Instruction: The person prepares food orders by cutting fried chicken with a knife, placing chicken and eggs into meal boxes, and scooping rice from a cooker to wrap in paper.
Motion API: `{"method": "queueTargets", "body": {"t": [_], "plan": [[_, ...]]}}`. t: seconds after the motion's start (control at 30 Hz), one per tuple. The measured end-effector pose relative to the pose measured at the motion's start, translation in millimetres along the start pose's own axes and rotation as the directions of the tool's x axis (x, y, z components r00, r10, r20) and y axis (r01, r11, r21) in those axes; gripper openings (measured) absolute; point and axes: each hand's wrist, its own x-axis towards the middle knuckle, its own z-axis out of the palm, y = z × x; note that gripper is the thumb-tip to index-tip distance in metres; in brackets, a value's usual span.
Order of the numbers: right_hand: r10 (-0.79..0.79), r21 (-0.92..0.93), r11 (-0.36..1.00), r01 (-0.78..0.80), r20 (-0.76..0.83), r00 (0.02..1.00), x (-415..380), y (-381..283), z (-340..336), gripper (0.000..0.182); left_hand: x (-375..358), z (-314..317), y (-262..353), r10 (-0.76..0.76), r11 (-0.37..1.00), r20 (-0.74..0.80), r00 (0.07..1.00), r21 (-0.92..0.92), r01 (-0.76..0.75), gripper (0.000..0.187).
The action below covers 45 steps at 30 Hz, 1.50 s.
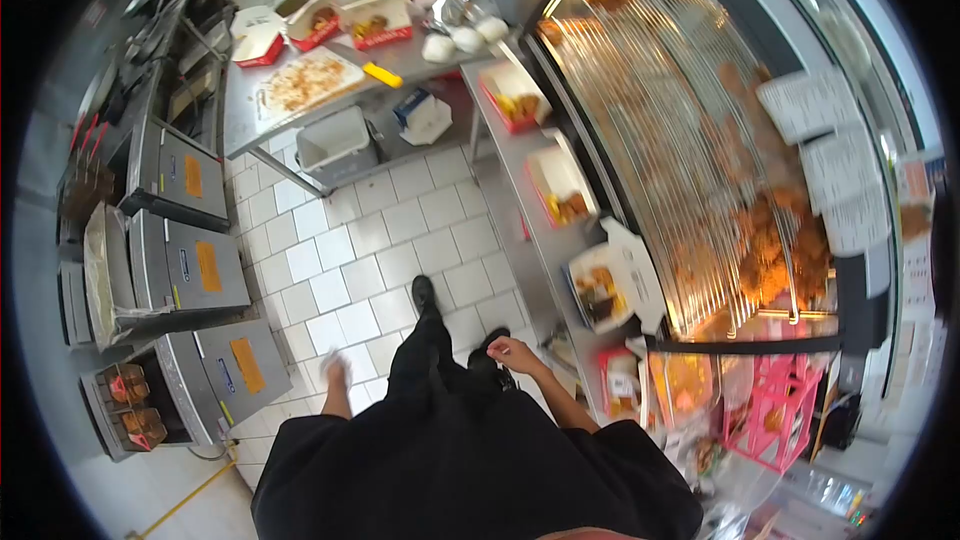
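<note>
Head view: open takeaway box (626, 288) beside the lit food warmer (650, 120)

I see the right hand (514, 354) with fingers loosely curled, but cannot tell whether they hold anything; the left hand (336, 374) is too blurred to judge. The box rests on the steel table (562, 241).

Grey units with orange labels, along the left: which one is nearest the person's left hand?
The bottom unit in the picture, level with the left hand; the middle unit and top unit stand farther off.
</note>
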Motion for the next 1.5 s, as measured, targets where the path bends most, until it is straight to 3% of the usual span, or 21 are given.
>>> {"method": "queueTargets", "body": {"t": [0.03, 0.1, 0.17, 0.2, 0.23, 0.3, 0.37, 0.43, 0.47, 0.5, 0.53, 0.67, 0.7, 0.8, 0.93, 1.1, 1.17, 1.23, 1.3, 1.33, 1.5], "plan": [[0.016, 0.042, 0.999, -0.016, -0.006, 1.0, 24, -3, 0, 0.026, 28, -46, 5, -0.073, 0.995, -0.07, 0.995, -0.073, 0.068, 0.042], [-0.028, -0.074, 0.997, 0.023, -0.072, 0.997, 70, -24, -6, 0.022, 13, -104, 8, -0.065, 0.987, -0.213, 0.975, 0.133, 0.094, 0.038], [-0.039, -0.191, 0.981, 0.015, -0.125, 0.991, 117, -48, -8, 0.02, 5, -116, 16, -0.015, 0.873, -0.112, 0.994, 0.484, 0.068, 0.035], [-0.094, -0.199, 0.978, 0.066, -0.138, 0.986, 156, -46, -12, 0.021, 3, -113, 20, 0.085, 0.577, 0.117, 0.989, 0.804, -0.145, 0.033], [-0.139, -0.201, 0.974, 0.108, -0.148, 0.979, 187, -44, -11, 0.021, 1, -109, 21, 0.149, 0.214, 0.341, 0.928, 0.905, -0.367, 0.032], [-0.1, -0.132, 0.988, 0.08, -0.153, 0.983, 233, -124, -9, 0.022, 14, -90, 33, 0.176, 0.062, 0.494, 0.852, 0.858, -0.51, 0.029], [-0.076, -0.122, 0.991, 0.061, -0.117, 0.99, 279, -216, -4, 0.025, 53, -59, 62, 0.144, 0.119, 0.453, 0.88, 0.875, -0.47, 0.028], [-0.19, 0.223, 0.953, 0.205, -0.086, 0.978, 319, -311, 5, 0.028, 126, -14, 103, -0.031, 0.173, 0.208, 0.978, 0.965, -0.199, 0.029], [-0.226, 0.368, 0.901, 0.23, -0.055, 0.973, 337, -360, 6, 0.028, 155, -6, 122, 0.215, 0.481, 0.365, 0.906, 0.768, -0.424, 0.033], [-0.266, 0.503, 0.829, 0.244, -0.028, 0.964, 356, -408, 5, 0.029, 188, 0, 141, 0.312, 0.573, 0.379, 0.871, 0.656, -0.491, 0.035], [-0.343, 0.425, 0.843, 0.33, -0.048, 0.938, 380, -450, 0, 0.028, 213, 12, 171, 0.405, 0.637, 0.389, 0.827, 0.529, -0.561, 0.037], [-0.529, 0.33, 0.79, 0.517, -0.059, 0.847, 496, -568, -13, 0.03, 247, 68, 340, 0.439, 0.868, 0.302, 0.846, 0.1, -0.486, 0.035], [-0.564, 0.334, 0.765, 0.55, -0.062, 0.823, 520, -592, -10, 0.03, 256, 71, 369, 0.461, 0.881, 0.291, 0.838, -0.034, -0.473, 0.034], [-0.603, 0.615, 0.627, 0.478, -0.006, 0.798, 570, -632, 29, 0.032, 266, 63, 451, 0.491, 0.762, 0.278, 0.825, 0.322, -0.562, 0.026], [-0.667, 0.885, 0.41, 0.22, 0.127, 0.734, 625, -667, 120, 0.045, 284, 26, 509, 0.454, 0.865, 0.172, 0.874, 0.149, -0.479, 0.028], [-0.482, 0.771, 0.632, -0.082, 0.474, 0.736, 672, -694, 269, 0.03, 340, -35, 560, 0.358, 0.924, 0.061, 0.932, 0.122, -0.363, 0.028], [-0.344, 0.602, 0.786, -0.143, 0.617, 0.708, 692, -709, 319, 0.027, 376, -54, 584, 0.368, 0.929, 0.016, 0.93, 0.043, -0.368, 0.023], [-0.269, 0.466, 0.881, -0.088, 0.645, 0.715, 727, -719, 366, 0.027, 411, -80, 612, 0.328, 0.935, -0.002, 0.945, 0.143, -0.324, 0.024], [-0.239, 0.375, 0.927, -0.017, 0.623, 0.745, 773, -730, 409, 0.026, 468, -101, 632, 0.354, 0.911, 0.027, 0.935, 0.218, -0.351, 0.026], [-0.237, 0.366, 0.93, 0.004, 0.593, 0.769, 795, -732, 431, 0.025, 515, -130, 636, 0.264, 0.964, 0.148, 0.953, -0.029, -0.263, 0.03], [-0.275, 0.404, 0.903, 0.143, 0.29, 0.916, 886, -791, 465, 0.023, 630, -114, 751, 0.189, 0.796, 0.314, 0.931, 0.506, -0.332, 0.031]]}}
